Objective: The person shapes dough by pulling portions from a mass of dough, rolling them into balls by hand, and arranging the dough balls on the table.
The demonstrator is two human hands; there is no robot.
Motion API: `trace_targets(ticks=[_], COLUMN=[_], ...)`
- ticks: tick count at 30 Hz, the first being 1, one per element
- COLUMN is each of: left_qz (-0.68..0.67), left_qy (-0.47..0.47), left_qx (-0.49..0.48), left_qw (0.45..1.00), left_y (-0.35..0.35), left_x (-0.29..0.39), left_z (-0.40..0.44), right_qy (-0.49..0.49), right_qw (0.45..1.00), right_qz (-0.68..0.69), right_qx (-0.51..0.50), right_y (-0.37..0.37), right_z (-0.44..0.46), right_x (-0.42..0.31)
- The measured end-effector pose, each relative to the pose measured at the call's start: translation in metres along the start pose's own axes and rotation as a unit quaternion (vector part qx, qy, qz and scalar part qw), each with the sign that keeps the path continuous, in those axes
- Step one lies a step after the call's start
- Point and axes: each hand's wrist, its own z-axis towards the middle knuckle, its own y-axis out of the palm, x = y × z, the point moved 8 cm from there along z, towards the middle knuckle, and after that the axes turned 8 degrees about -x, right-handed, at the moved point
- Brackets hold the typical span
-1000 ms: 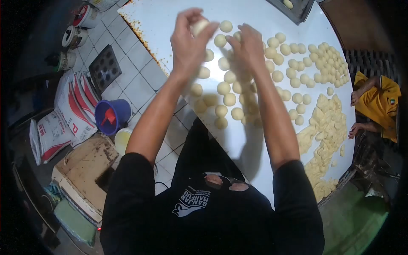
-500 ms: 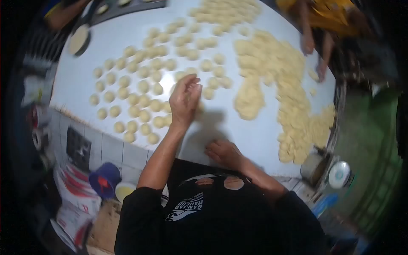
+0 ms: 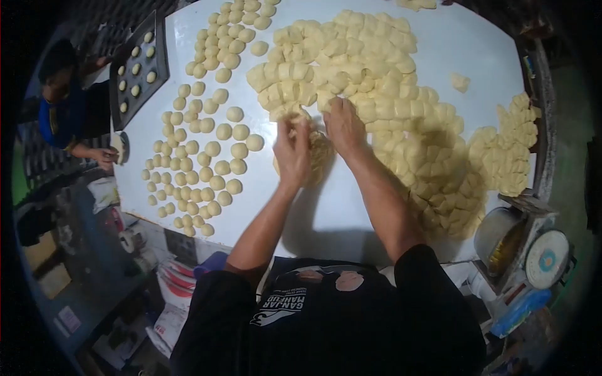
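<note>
My left hand [image 3: 293, 153] is closed, its fingers curled round a pale dough piece [image 3: 290, 113] at the near edge of the cut dough. Beneath and beside it lies a small heap of dough [image 3: 321, 153], partly hidden by the hand. Just to the right, my right hand [image 3: 345, 128] bends its fingers onto the edge of the cut dough [image 3: 389, 106], pinching at a piece there. What lies under its fingertips is mostly hidden. Many round dough balls [image 3: 204, 160] sit in loose rows on the white table [image 3: 257, 200], left of my hands.
A dark tray [image 3: 143, 78] with several dough balls stands at the far left. Beside it, a person [image 3: 59, 119] reaches toward a round, pale-topped object [image 3: 119, 147]. At the right are a metal pot [image 3: 498, 235], a dial scale [image 3: 547, 259] and more dough [image 3: 501, 150].
The view has turned and shifted. My left hand, raised over the table before, and my right hand, near the table's front edge, have both reached forward to the cut dough.
</note>
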Motion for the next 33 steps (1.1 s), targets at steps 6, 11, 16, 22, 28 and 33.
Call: trace_targets(ticks=[6, 11, 16, 22, 28, 33], left_qz=[-0.196, -0.075, 0.247, 0.482, 0.382, 0.304], left_qy=[-0.298, -0.264, -0.042, 0.187, 0.139, 0.311], left_qx=[-0.019, -0.118, -0.161, -0.226, -0.083, -0.297], left_qw=[0.934, 0.954, 0.955, 0.826, 0.910, 0.850], left_y=[0.001, -0.063, -0.117, -0.208, -0.110, -0.169], left_x=[-0.047, -0.082, -0.093, -0.166, -0.130, -0.173], left_z=[-0.127, -0.209, -0.232, -0.258, -0.159, -0.228], right_qy=[-0.152, -0.166, -0.115, -0.063, -0.114, -0.077], right_qw=[0.937, 0.978, 0.988, 0.981, 0.979, 0.992], right_qz=[0.233, 0.031, -0.045, 0.062, -0.167, 0.018], right_qx=[-0.213, -0.123, -0.089, -0.175, 0.008, -0.096], right_y=[-0.011, 0.011, 0.022, 0.012, 0.064, 0.111], right_z=[-0.116, -0.018, 0.059, -0.246, -0.258, -0.347], right_x=[-0.042, -0.028, -0.042, -0.005, -0.007, 0.002])
